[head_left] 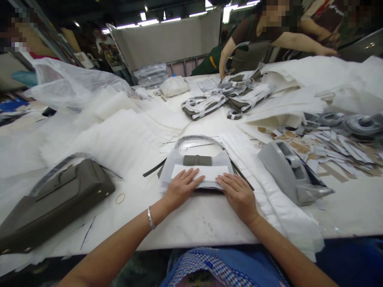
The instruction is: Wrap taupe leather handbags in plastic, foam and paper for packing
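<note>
A handbag (pixel 197 160) lies on the table in front of me, its raised handle wrapped in clear film and its body covered by white sheets. Across its lower part runs a folded white sheet (pixel 206 172). My left hand (pixel 183 186) lies flat on the left end of that sheet, fingers spread. On the right end rests my right hand (pixel 239 194), its fingers stretched out. Neither hand grips anything. Dark straps stick out on both sides of the bag. The underside of the bag is hidden.
A grey-green bag (pixel 66 195) lies at the left, near a rubber band (pixel 120 198). At the right are a grey tape dispenser (pixel 285 171) and a heap of paper tags (pixel 344 151). Several wrapped bags (pixel 203 107) lie farther back, where a person's arm (pixel 226 56) reaches in.
</note>
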### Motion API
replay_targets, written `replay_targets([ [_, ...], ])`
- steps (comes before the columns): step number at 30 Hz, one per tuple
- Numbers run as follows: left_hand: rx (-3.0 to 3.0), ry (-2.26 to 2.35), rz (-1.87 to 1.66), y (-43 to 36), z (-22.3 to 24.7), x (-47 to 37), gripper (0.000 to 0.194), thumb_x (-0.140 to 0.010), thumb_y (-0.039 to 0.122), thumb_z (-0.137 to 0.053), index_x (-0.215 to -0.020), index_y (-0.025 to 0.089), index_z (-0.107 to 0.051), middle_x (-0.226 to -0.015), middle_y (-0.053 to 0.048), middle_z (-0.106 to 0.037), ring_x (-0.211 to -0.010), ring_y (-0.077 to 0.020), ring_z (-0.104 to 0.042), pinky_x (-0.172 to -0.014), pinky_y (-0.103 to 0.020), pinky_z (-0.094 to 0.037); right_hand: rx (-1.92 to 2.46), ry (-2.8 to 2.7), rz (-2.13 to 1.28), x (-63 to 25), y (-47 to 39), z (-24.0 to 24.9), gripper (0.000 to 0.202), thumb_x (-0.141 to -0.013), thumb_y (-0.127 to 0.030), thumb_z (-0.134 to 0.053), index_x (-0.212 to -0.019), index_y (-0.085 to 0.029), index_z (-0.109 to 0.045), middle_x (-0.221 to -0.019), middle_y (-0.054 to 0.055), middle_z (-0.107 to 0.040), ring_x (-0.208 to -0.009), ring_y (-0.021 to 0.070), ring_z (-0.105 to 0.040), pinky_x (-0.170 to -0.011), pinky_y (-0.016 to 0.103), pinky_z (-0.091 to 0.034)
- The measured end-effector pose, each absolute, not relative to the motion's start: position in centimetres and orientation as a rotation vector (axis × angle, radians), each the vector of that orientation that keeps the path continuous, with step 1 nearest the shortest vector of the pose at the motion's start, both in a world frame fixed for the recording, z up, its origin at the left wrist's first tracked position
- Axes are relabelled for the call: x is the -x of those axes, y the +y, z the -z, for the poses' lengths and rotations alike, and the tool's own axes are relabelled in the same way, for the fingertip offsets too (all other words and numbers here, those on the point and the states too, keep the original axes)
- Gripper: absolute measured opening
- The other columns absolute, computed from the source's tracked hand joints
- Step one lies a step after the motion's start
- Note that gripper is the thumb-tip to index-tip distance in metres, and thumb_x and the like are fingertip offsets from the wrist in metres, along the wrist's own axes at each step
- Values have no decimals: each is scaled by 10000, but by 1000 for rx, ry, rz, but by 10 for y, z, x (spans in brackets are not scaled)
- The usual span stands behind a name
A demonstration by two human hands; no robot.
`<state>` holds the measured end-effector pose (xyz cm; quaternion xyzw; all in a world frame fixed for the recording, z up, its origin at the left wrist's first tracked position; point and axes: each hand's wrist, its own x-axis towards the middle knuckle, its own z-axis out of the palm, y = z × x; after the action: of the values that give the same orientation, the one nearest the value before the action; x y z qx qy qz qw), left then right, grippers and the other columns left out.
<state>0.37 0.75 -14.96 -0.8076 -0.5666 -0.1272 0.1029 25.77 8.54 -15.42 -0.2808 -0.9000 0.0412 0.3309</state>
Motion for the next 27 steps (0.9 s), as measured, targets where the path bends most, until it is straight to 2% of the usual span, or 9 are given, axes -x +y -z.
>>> replay_targets([
  [3,2333,-1699,357,7,153,-11,422,-990,150,-451,-1389,271,-511,-1480,-79,-498,-1393,-258,-430,-1118,-485,-393,734,-2332,-116,-257,86,155,370,-964,-139,-539,-1285,-288,-648,-1230,23,-711,-1194,240,-621,-1054,459,-451],
  [6,2352,-1686,311,8,147,-22,440,-945,46,-395,-1341,179,-532,-1496,-127,-468,-1420,-294,-381,-1121,-554,-358,726,-2320,-106,-255,87,157,344,-959,-137,-551,-1257,-266,-663,-1214,28,-718,-1172,237,-628,-1044,455,-461],
  [9,2432,-1616,268,10,140,-28,516,-870,-43,-355,-1341,115,-496,-1518,-149,-432,-1448,-263,-332,-1142,-548,-319,720,-2321,-106,-254,86,154,339,-950,-127,-561,-1246,-256,-664,-1214,31,-717,-1163,240,-632,-1045,467,-462],
  [12,2469,-1573,261,12,142,-25,587,-854,-46,-363,-1418,106,-415,-1499,-157,-457,-1441,-241,-347,-1143,-514,-324,721,-2270,-171,-261,78,148,352,-953,-128,-544,-1259,-267,-650,-1238,37,-703,-1200,241,-614,-1084,496,-439],
  [14,2454,-1579,281,11,146,-24,643,-866,-41,-359,-1478,154,-355,-1507,-137,-452,-1434,-244,-360,-1143,-522,-323,796,-2123,-255,-273,65,147,320,-955,-155,-538,-1224,-270,-666,-1219,56,-706,-1202,244,-612,-1091,502,-444],
  [17,2414,-1596,339,9,152,-24,701,-879,-47,-348,-1516,245,-314,-1524,-100,-436,-1428,-251,-371,-1142,-545,-325,1078,-1863,-556,-293,45,154,241,-951,-277,-560,-1156,-252,-684,-1138,93,-721,-1080,261,-674,-978,480,-546],
  [20,2404,-1579,404,7,156,-26,704,-884,-48,-355,-1517,258,-323,-1527,-105,-430,-1429,-265,-368,-1137,-558,-336,1284,-1652,-1127,-302,34,162,361,-909,-406,-609,-1217,-220,-638,-1176,118,-709,-987,264,-718,-840,439,-618],
  [24,2396,-1520,430,8,158,-25,711,-873,-54,-361,-1518,247,-333,-1526,-122,-426,-1419,-287,-384,-1120,-569,-364,1187,-1359,-1620,-290,41,156,541,-869,-439,-661,-1356,-226,-559,-1295,116,-657,-1146,262,-654,-991,453,-537],
  [27,2368,-1481,426,9,158,-21,741,-848,-70,-341,-1523,235,-325,-1525,-116,-428,-1412,-288,-395,-1106,-556,-391,1115,-1207,-1809,-276,52,140,432,-855,-462,-675,-1188,-186,-673,-1192,105,-699,-1122,248,-649,-1055,446,-470],
])
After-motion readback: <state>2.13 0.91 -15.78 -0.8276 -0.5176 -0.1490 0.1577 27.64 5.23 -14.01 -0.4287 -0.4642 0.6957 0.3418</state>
